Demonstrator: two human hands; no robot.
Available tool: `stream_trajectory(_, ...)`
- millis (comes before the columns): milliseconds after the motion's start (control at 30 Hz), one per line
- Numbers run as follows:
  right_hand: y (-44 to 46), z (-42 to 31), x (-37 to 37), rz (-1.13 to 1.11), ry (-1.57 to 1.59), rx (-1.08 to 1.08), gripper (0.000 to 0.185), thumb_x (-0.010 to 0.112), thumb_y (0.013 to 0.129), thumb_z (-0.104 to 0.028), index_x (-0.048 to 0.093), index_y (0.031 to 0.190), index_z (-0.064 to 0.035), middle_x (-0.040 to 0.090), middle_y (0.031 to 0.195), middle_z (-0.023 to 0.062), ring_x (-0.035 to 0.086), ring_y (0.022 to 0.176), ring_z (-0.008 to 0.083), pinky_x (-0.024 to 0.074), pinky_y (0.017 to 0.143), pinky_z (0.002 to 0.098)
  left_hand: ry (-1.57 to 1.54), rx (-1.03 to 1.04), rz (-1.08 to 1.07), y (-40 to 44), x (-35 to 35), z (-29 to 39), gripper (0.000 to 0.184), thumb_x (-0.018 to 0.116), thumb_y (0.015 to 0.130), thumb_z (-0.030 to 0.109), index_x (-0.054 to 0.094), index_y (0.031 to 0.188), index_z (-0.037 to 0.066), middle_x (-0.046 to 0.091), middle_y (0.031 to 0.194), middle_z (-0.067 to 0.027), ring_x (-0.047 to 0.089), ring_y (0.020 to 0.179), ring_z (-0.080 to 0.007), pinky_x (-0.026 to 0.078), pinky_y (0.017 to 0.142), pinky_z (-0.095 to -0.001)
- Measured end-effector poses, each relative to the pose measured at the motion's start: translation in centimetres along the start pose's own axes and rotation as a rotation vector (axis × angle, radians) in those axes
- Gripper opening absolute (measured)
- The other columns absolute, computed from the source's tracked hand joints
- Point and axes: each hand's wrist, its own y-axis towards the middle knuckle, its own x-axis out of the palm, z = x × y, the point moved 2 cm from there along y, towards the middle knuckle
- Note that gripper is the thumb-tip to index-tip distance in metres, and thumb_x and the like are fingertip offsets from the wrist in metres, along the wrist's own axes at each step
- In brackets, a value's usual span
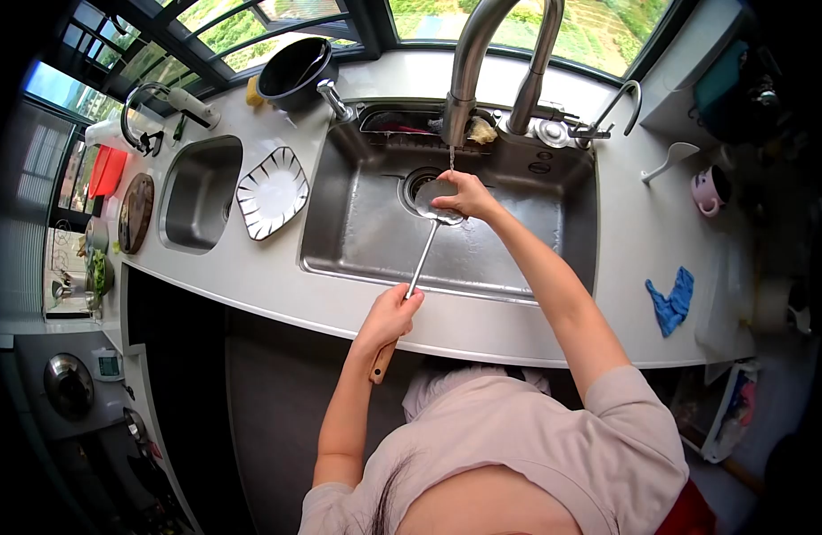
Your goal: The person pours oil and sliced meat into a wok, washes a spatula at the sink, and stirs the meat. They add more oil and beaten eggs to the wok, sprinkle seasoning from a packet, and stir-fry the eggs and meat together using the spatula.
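A long-handled ladle with a thin metal shaft and a wooden grip extends over the front rim of the large steel sink. My left hand is wrapped round its handle, and the wooden end sticks out below the fist. At the other end, my right hand pinches the round head over the drain, with fingers covering part of it. From the tall faucet a thin stream of water runs down onto the head and my fingertips. The inside of the head is too small to make out.
Left of the sink lies a white plate with dark rim stripes, beside a smaller sink. A black pot stands behind. On the right are a blue cloth, a pink mug and a white spoon.
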Motion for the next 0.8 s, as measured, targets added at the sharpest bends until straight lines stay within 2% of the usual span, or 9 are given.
stream_trajectory(167, 1.6, 1.5, -0.1, -0.159, -0.047, 0.314, 0.03, 0.07, 0.084, -0.03, 0.068, 0.089, -0.0008, 0.065, 0.077, 0.0193, 0.066, 0.077, 0.0215, 0.0493, 0.07, 0.0354, -0.031, -0.029, -0.06, -0.3, 0.2, 0.0, 0.022, 0.054, 0.095, 0.023, 0.053, 0.088, 0.003, 0.038, 0.064, 0.0047, 0.036, 0.046, -0.0038, 0.028, 0.04, -0.0223)
stream_trajectory(200, 1.4, 0.8, -0.2, -0.116, -0.056, 0.281, 0.025, 0.062, 0.09, -0.025, 0.067, 0.087, -0.0005, 0.064, 0.075, 0.0207, 0.066, 0.076, 0.0245, 0.0492, 0.07, 0.0366, -0.038, -0.033, -0.067, -0.4, 0.3, 0.2, 0.022, 0.054, 0.096, 0.024, 0.053, 0.088, 0.003, 0.039, 0.064, 0.0045, 0.037, 0.047, -0.0039, 0.029, 0.04, -0.0223)
stream_trajectory(300, 1.4, 2.2, 0.4, 0.069, 0.03, 0.081, 0.026, 0.059, 0.092, -0.025, 0.066, 0.087, -0.0002, 0.065, 0.075, 0.019, 0.065, 0.076, 0.0298, 0.0495, 0.072, 0.0383, -0.048, -0.041, -0.071, 0.1, 0.3, -0.5, 0.023, 0.054, 0.096, 0.024, 0.054, 0.088, 0.003, 0.037, 0.064, 0.0053, 0.036, 0.047, -0.0039, 0.029, 0.041, -0.0224)
stream_trajectory(333, 1.4, 2.5, 0.1, 0.02, 0.049, 0.096, 0.02, 0.053, 0.092, -0.018, 0.064, 0.099, -0.0022, 0.066, 0.094, 0.0179, 0.063, 0.089, 0.033, 0.0484, 0.08, 0.0402, -0.016, -0.033, -0.043, 0.1, 0.4, -0.6, 0.023, 0.054, 0.095, 0.024, 0.054, 0.089, 0.002, 0.039, 0.064, 0.0047, 0.037, 0.047, -0.004, 0.03, 0.041, -0.0227)
stream_trajectory(400, 1.5, 2.9, -2.1, 0.345, -0.138, 0.03, 0.023, 0.053, 0.09, -0.012, 0.058, 0.109, -0.0013, 0.061, 0.106, 0.019, 0.06, 0.097, 0.0317, 0.0465, 0.085, 0.0388, 0.052, -0.013, 0.012, -0.1, 0.4, -0.4, 0.023, 0.056, 0.094, 0.025, 0.056, 0.091, 0.002, 0.042, 0.065, 0.0034, 0.038, 0.047, -0.0042, 0.032, 0.041, -0.0233)
stream_trajectory(500, 1.6, 2.2, -7.4, 0.863, -0.206, 0.208, 0.046, 0.052, 0.085, -0.005, 0.041, 0.129, 0.0032, 0.05, 0.124, 0.0226, 0.054, 0.11, 0.035, 0.0424, 0.093, 0.0383, 0.326, 0.049, 0.144, -0.6, 0.1, -0.3, 0.022, 0.056, 0.093, 0.024, 0.058, 0.096, 0.002, 0.053, 0.066, -0.004, 0.051, 0.049, -0.0141, 0.041, 0.048, -0.0296)
stream_trajectory(567, 2.0, 2.3, -11.1, 1.121, -0.098, 0.208, 0.058, 0.052, 0.084, -0.003, 0.029, 0.136, 0.008, 0.037, 0.136, 0.0288, 0.047, 0.12, 0.0404, 0.037, 0.103, 0.0405, 0.557, 0.218, 0.276, -0.4, -0.2, -1.7, 0.021, 0.055, 0.092, 0.022, 0.059, 0.099, 0.002, 0.059, 0.072, -0.0104, 0.058, 0.058, -0.024, 0.045, 0.056, -0.0357)
stream_trajectory(700, 2.5, 2.6, -15.5, 1.086, 0.262, 0.238, 0.063, 0.053, 0.081, -0.001, 0.028, 0.139, 0.0063, 0.041, 0.138, 0.0265, 0.043, 0.129, 0.0337, 0.0354, 0.106, 0.0377, 0.808, 0.293, 0.456, -1.4, 0.3, -1.6, 0.019, 0.055, 0.09, 0.018, 0.059, 0.1, 0.003, 0.064, 0.081, -0.0175, 0.062, 0.074, -0.038, 0.048, 0.068, -0.0443)
stream_trajectory(800, 2.0, 3.9, -15.9, 1.002, 0.415, 0.175, 0.064, 0.053, 0.08, -0.003, 0.031, 0.14, 0.003, 0.039, 0.142, 0.0243, 0.038, 0.134, 0.0309, 0.0317, 0.109, 0.0366, 0.878, 0.287, 0.453, -2.2, 0.7, -1.6, 0.019, 0.057, 0.088, 0.016, 0.054, 0.101, 0.003, 0.065, 0.088, -0.0181, 0.063, 0.079, -0.038, 0.049, 0.068, -0.0473)
